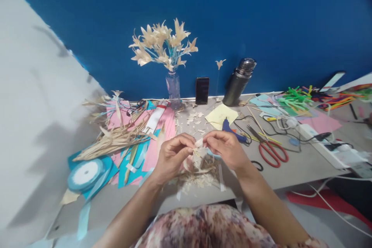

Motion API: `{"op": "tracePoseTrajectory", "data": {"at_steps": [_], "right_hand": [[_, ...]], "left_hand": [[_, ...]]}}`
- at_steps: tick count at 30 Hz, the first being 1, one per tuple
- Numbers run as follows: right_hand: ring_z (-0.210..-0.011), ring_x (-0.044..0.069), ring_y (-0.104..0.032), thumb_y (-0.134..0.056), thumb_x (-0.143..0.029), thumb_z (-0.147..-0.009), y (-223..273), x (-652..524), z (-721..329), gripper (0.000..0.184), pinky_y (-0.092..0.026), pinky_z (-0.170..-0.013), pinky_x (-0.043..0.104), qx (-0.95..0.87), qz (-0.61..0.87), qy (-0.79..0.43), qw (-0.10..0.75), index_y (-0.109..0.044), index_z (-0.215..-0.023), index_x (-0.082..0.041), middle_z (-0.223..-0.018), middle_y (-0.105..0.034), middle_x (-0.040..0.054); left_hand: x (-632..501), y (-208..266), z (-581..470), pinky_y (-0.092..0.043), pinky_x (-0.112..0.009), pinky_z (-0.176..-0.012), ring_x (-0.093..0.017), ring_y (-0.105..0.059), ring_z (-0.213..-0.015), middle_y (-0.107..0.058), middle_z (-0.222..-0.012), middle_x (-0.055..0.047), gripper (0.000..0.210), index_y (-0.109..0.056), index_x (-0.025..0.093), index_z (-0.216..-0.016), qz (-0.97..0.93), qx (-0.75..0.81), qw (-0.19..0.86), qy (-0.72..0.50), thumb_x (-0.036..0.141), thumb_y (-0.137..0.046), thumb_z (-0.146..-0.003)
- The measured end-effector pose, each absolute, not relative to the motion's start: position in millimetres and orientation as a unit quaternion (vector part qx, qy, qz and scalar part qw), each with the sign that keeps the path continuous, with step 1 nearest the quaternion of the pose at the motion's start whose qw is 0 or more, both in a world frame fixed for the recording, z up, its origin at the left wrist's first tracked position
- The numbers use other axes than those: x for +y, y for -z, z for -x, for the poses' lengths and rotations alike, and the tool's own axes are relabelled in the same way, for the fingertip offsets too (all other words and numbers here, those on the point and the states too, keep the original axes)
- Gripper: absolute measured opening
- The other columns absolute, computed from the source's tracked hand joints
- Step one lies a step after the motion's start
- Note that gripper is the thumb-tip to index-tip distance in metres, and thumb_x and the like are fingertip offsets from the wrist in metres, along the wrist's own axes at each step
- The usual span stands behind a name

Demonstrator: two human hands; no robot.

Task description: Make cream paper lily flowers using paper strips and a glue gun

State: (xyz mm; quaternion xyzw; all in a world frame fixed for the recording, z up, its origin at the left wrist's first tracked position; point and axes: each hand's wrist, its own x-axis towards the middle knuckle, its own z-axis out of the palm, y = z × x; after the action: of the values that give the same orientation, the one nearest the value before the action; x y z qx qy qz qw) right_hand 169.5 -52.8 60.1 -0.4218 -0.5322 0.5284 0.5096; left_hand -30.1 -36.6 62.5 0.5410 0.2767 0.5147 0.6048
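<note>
My left hand [177, 153] pinches the base of a small cream corn-husk flower [198, 151] between thumb and fingers. Facing it, my right hand [223, 147] has thumb and fingertips closed on a pale husk strip [200, 142] at the flower's upper side. Both hands hang over a heap of husk scraps [194, 180] near the table's front edge. Just beyond my right hand lies a blue glue gun [232, 130] on its side. Red-handled scissors [273, 153] rest farther right.
Finished flowers [162, 40] stand in a clear bottle [173, 87] at the back. A phone [202, 91] and a dark thermos [238, 83] lean by the wall. Dried husks [116, 141] and a ribbon roll [87, 173] lie left; a power strip [319, 145] with cords lies right.
</note>
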Motion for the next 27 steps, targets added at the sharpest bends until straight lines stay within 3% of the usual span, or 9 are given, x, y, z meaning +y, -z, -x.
{"op": "tracePoseTrajectory", "data": {"at_steps": [7, 13, 15, 20, 23, 27], "right_hand": [[-0.054, 0.010, -0.040, -0.076, -0.043, -0.082, -68.6, -58.9, -164.8, 0.026, -0.031, -0.051, 0.025, -0.518, 0.424, -0.540, 0.510, -0.071, -0.074, -0.019, -0.064, -0.058, -0.0017], [-0.048, 0.008, -0.034, -0.075, -0.047, -0.082, -58.4, -57.6, -163.9, 0.030, -0.024, -0.047, 0.025, -0.448, 0.415, -0.574, 0.545, -0.070, -0.073, -0.018, -0.060, -0.056, -0.0024], [-0.049, 0.009, -0.036, -0.074, -0.045, -0.083, -56.6, -58.5, -165.8, 0.029, -0.027, -0.048, 0.025, -0.463, 0.436, -0.550, 0.541, -0.070, -0.073, -0.018, -0.057, -0.054, -0.0034], [-0.058, 0.011, -0.048, -0.071, -0.035, -0.084, -57.4, -57.7, -175.9, 0.019, -0.037, -0.054, 0.025, -0.506, 0.478, -0.475, 0.537, -0.072, -0.074, -0.019, -0.067, -0.064, -0.0004], [-0.057, 0.011, -0.047, -0.070, -0.034, -0.084, -57.4, -54.3, -183.4, 0.019, -0.037, -0.054, 0.025, -0.496, 0.479, -0.480, 0.542, -0.071, -0.072, -0.019, -0.066, -0.064, -0.0008], [-0.052, 0.009, -0.041, -0.072, -0.035, -0.082, -50.9, -48.0, -191.3, 0.020, -0.032, -0.050, 0.025, -0.451, 0.477, -0.508, 0.558, -0.070, -0.072, -0.018, -0.065, -0.062, -0.0012]], "left_hand": [[-41.2, -63.6, 28.8, -0.050, -0.032, -0.080, -0.023, -0.065, -0.081, -0.070, -0.084, -0.014, 0.012, -0.080, 0.014, -0.070, -0.511, 0.294, 0.657, -0.470, 0.022, -0.090, -0.069], [-40.0, -51.5, 24.9, -0.048, -0.028, -0.051, -0.015, -0.062, -0.058, -0.070, -0.105, -0.013, 0.017, -0.079, 0.015, -0.078, -0.493, 0.277, 0.688, -0.454, 0.031, -0.085, -0.076], [-37.1, -48.6, 17.7, -0.047, -0.027, -0.049, -0.012, -0.060, -0.054, -0.070, -0.099, -0.010, 0.016, -0.077, 0.016, -0.078, -0.470, 0.271, 0.702, -0.462, 0.030, -0.085, -0.076], [-23.7, -49.4, -3.1, -0.050, -0.022, -0.056, -0.013, -0.063, -0.061, -0.068, -0.071, -0.006, 0.025, -0.074, 0.013, -0.070, -0.391, 0.276, 0.755, -0.449, 0.030, -0.093, -0.066], [-13.6, -49.6, -12.0, -0.050, -0.020, -0.056, -0.012, -0.062, -0.058, -0.068, -0.063, -0.005, 0.030, -0.072, 0.012, -0.071, -0.346, 0.286, 0.793, -0.412, 0.029, -0.095, -0.062], [-4.2, -46.0, -20.6, -0.050, -0.020, -0.056, -0.011, -0.062, -0.057, -0.069, -0.068, -0.003, 0.029, -0.070, 0.013, -0.075, -0.273, 0.293, 0.820, -0.409, 0.024, -0.094, -0.064]]}}
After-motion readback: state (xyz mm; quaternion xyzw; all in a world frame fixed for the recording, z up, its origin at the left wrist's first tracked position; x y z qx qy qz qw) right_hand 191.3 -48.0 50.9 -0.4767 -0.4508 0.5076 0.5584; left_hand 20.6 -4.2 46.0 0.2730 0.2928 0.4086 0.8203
